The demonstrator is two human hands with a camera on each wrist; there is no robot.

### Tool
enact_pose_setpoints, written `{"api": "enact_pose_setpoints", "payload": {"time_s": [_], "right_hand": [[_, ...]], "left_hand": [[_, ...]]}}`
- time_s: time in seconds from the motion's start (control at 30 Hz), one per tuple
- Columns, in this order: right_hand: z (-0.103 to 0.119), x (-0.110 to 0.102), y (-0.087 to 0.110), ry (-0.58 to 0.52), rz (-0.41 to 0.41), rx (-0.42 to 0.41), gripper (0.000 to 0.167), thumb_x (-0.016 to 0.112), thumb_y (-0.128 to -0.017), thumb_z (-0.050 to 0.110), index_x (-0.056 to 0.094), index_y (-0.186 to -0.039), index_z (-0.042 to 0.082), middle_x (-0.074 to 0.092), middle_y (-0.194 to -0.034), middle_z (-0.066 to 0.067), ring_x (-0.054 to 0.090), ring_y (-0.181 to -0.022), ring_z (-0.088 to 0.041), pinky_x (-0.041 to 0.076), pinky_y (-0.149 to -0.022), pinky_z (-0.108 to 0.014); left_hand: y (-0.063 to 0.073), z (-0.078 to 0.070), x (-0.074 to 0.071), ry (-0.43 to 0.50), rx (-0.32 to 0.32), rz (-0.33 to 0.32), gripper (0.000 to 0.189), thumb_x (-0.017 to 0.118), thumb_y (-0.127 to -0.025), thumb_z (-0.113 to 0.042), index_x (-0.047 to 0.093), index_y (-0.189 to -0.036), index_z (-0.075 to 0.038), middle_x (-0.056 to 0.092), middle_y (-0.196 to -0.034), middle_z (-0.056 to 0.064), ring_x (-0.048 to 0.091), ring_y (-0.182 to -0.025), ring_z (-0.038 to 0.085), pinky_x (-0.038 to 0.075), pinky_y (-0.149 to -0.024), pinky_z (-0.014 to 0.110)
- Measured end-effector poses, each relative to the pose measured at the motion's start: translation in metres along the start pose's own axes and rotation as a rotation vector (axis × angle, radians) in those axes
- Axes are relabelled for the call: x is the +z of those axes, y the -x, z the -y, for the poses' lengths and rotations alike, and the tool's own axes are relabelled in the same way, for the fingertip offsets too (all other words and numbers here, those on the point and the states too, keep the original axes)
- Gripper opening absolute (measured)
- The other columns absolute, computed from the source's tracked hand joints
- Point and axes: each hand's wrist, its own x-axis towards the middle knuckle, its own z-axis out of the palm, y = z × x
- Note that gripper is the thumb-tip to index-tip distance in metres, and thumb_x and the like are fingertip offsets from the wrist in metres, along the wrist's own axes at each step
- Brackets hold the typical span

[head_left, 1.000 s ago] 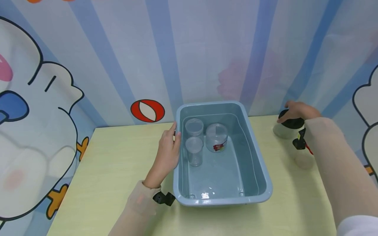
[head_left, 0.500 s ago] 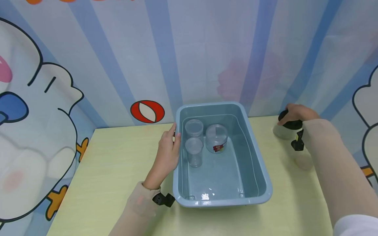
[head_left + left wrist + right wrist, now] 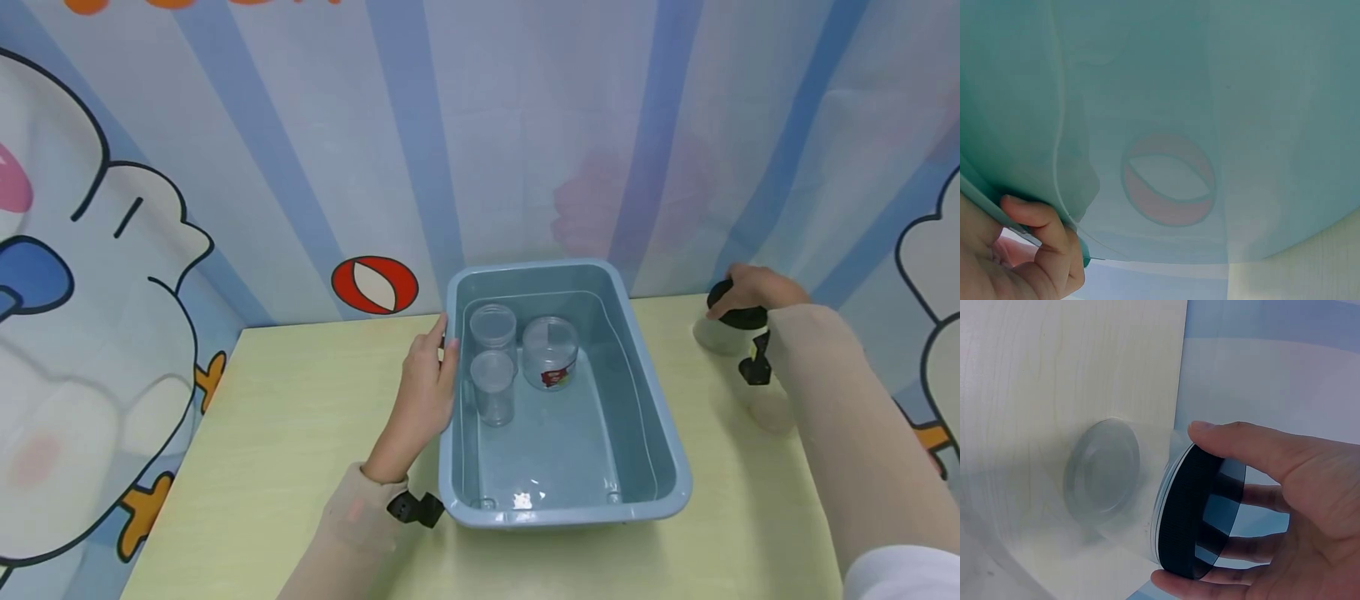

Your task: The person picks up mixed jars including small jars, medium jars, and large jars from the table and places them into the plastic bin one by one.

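A light blue plastic basin (image 3: 566,517) stands mid-table, with my left hand (image 3: 422,387) at its left side. In the left wrist view, the fingers (image 3: 1054,244) curl over the basin's rim and grip it. At the back right, a clear jar (image 3: 716,335) with a black ribbed lid (image 3: 1179,509) stands upright. My right hand (image 3: 765,287) grips this lid from above, with the thumb on one side and the fingers on the other. Inside the basin are two slim clear jars (image 3: 492,392) at the left and a wider clear jar (image 3: 551,342) with a red label.
Another clear container (image 3: 772,410) stands on the pale wooden table (image 3: 300,400), partly behind the right sleeve. A printed blue backdrop (image 3: 510,125) rises along the table's back edge, close behind the basin and the black-lidded jar.
My right hand has settled slightly lower and tighter round the black lid. The left hand, the basin and the jars in it stay put; the view shifts a little.
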Motion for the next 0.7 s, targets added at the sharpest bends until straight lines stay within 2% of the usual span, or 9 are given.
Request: {"api": "enact_pose_setpoints", "payload": {"time_s": [0.4,0.7], "right_hand": [[0.0011,0.0011,0.0024,-0.007,-0.020,-0.031,0.095,0.069,-0.089,0.040,0.018,-0.142,-0.021,0.016,-0.141,-0.046,0.022,-0.128,-0.063,0.033,-0.099,-0.069],[0.0000,-0.0006,0.0080,-0.026,-0.027,-0.039,0.093,0.068,-0.090,0.037,0.017,-0.143,-0.020,0.014,-0.142,-0.047,0.020,-0.129,-0.064,0.032,-0.099,-0.070]], "left_hand": [[0.0004,0.0004,-0.0009,0.003,-0.010,-0.003,0.051,0.043,-0.107,-0.014,0.030,-0.153,0.006,0.052,-0.106,0.020,0.049,-0.081,0.025,0.051,-0.070,0.037],[-0.0010,0.0011,-0.0003,-0.006,0.011,-0.003,0.051,0.043,-0.107,-0.015,0.031,-0.153,0.006,0.053,-0.105,0.019,0.048,-0.082,0.025,0.049,-0.068,0.036]]}}
